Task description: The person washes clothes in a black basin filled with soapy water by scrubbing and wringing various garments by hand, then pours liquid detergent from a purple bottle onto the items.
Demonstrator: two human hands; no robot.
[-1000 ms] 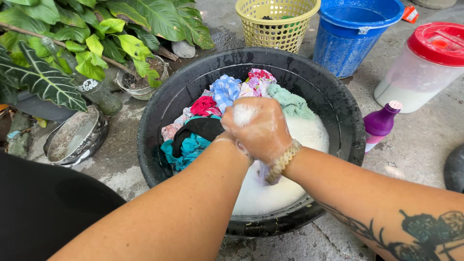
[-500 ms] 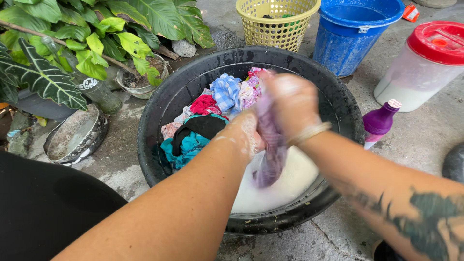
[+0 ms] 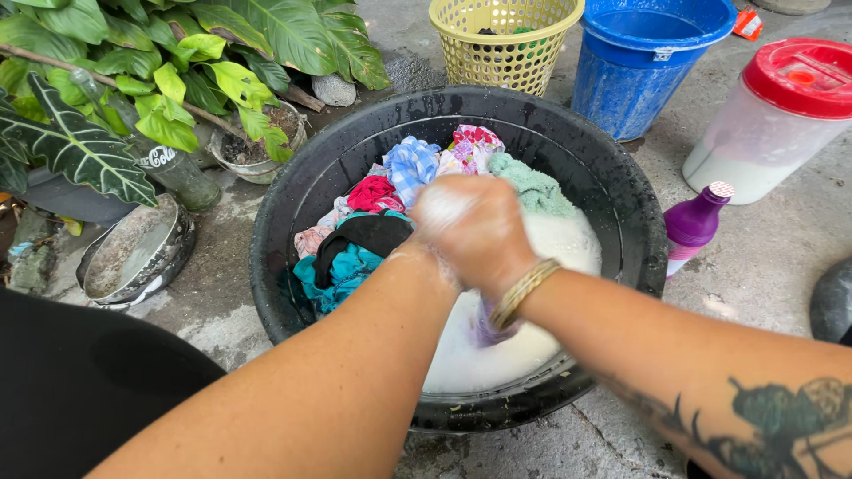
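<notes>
Two hands: right hand (image 3: 475, 226) lies over left hand (image 3: 426, 257), both clenched on a purple cloth (image 3: 490, 324).
Cloth: hangs near-side below the fists, long axis vertical, into suds.
Basin: black tub (image 3: 293, 213); mixed laundry (image 3: 390, 191) far-left.

Heaped clothes (image 3: 382, 208) crowding the black basin's (image 3: 293, 266) left half, soapy water (image 3: 497, 355) lying open at right, purple bottle (image 3: 697, 223) standing just outside the rim.
</notes>
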